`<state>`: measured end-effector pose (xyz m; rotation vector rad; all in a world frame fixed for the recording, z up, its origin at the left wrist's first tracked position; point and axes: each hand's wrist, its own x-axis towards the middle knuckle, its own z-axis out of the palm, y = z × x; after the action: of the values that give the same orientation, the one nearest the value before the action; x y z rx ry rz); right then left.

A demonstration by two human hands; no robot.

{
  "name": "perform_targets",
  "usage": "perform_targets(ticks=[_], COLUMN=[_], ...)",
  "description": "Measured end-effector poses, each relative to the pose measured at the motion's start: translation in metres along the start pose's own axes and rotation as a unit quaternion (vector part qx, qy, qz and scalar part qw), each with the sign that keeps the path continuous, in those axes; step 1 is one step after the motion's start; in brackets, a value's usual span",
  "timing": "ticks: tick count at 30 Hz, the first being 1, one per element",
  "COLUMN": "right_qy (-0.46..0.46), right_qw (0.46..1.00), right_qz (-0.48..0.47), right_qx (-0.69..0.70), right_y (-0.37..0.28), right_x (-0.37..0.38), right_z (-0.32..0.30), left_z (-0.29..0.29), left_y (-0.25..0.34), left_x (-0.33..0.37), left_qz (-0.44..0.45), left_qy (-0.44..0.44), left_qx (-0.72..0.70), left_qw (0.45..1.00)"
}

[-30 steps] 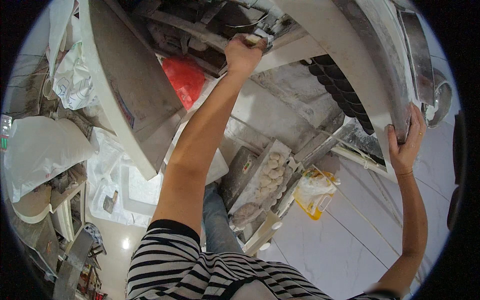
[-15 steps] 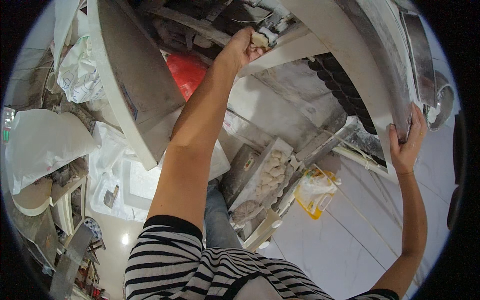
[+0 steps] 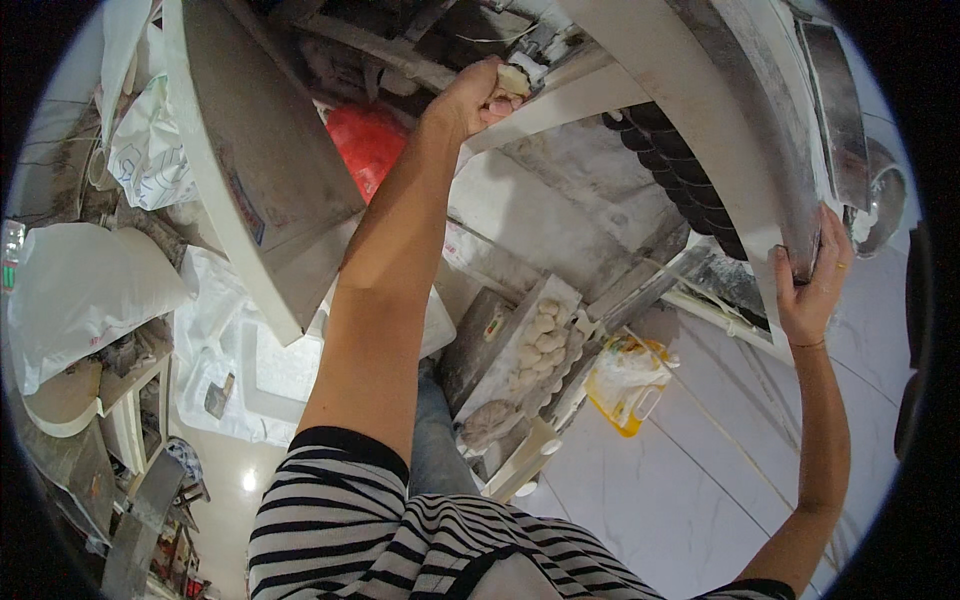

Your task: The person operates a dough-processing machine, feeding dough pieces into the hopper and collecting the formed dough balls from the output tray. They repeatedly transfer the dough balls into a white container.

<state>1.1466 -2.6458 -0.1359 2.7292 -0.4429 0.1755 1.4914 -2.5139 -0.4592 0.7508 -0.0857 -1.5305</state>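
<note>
My left hand [image 3: 473, 100] reaches up into the flour-dusted machine, fingers curled round a small pale-yellow knob-like piece [image 3: 513, 80] with a scalloped edge. A white lump touches that piece, and part of it is hidden by my fingers. On the right, my right hand [image 3: 815, 285] grips the lower edge of the machine's curved cream-coloured side panel [image 3: 735, 140], thumb and fingers on either side of the edge. A row of dark scalloped pieces [image 3: 675, 185] shows under the panel.
A cream-edged panel [image 3: 265, 190] stands open at left. Below are a tray of pale dough-like balls [image 3: 540, 345] and a yellow-and-white bag [image 3: 630, 385] on the tiled floor. Red plastic [image 3: 365, 150] lies behind my left forearm. White sacks [image 3: 90, 300] are at far left.
The view has shifted slightly. My left hand has turned a little about the pale-yellow piece and moved slightly left in view. My right hand keeps its hold on the panel edge.
</note>
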Motion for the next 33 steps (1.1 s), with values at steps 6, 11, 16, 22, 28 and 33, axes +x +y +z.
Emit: perform_targets(ticks=[6,11,16,22,28,33], right_qy=[0.005,-0.008,0.043,0.175,0.431,0.133], right_qw=[1.000,1.000,0.999,0.983,0.881,0.730], right_qz=[0.003,0.012,-0.021,-0.041,0.167,0.482], right_qx=[0.010,0.000,-0.010,0.040,0.104,0.466], right_y=[0.000,-0.001,0.005,0.004,-0.042,-0.267], right_x=[-0.002,0.002,0.000,-0.008,-0.047,-0.265], right_z=[0.003,-0.001,0.007,0.010,0.034,0.127], left_z=[0.015,0.005,0.003,0.001,-0.028,0.011], left_y=[-0.001,0.000,-0.037,-0.166,-0.142,-0.046], left_x=[0.006,0.001,-0.022,-0.212,-0.345,-0.327], left_qz=[0.117,0.017,0.154,0.090,0.009,0.134], left_qy=[0.203,0.119,0.392,0.248,0.410,0.320], left_qx=[0.462,0.052,0.327,0.343,0.302,0.408], left_qw=[0.855,0.991,0.846,0.901,0.861,0.844])
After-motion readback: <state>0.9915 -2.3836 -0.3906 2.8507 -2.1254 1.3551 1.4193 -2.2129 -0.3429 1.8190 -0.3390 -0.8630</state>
